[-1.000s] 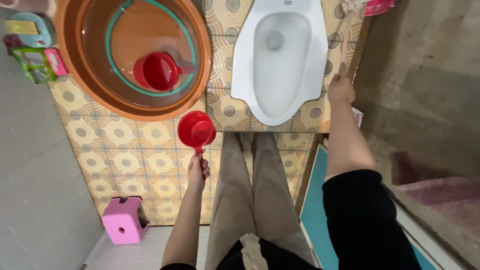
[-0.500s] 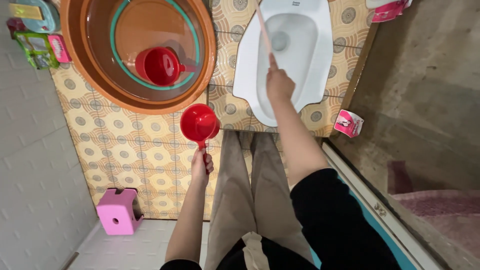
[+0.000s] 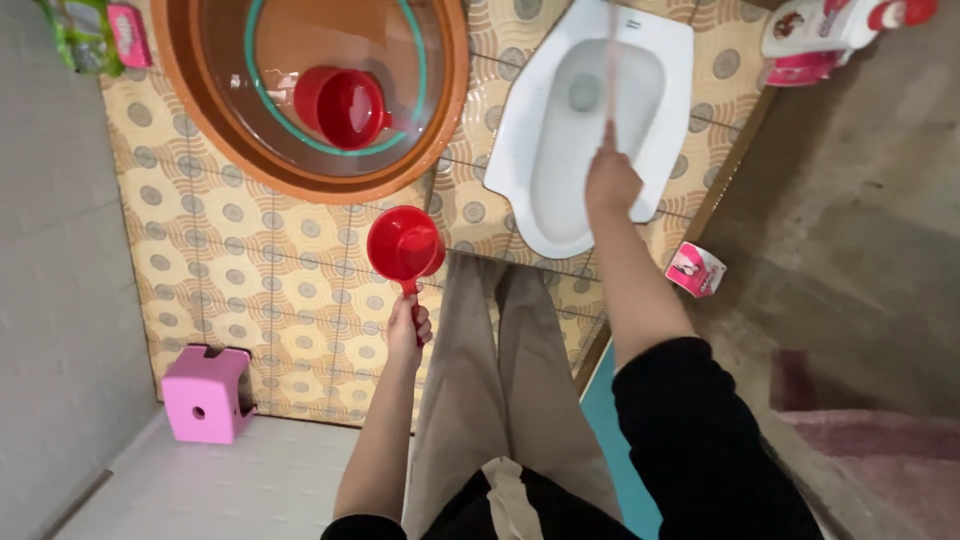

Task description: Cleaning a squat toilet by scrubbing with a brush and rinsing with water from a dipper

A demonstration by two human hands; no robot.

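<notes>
**Red dipper held level while the squat toilet is scrubbed**

Red dipper [image 3: 404,243]: left of squat toilet [image 3: 585,120], left hand [image 3: 408,322] fisted round its handle. Over the toilet, right hand [image 3: 610,180] clenches thin brush stick [image 3: 610,65]. Judged: scrubbing step; rinsing would need the dipper filled first.

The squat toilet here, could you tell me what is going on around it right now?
A person stands over the white squat toilet. Their right hand holds a thin, blurred stick that reaches into the bowl. Their left hand grips the handle of a red dipper over the tiled floor. A second red scoop sits in the brown water tub.
</notes>
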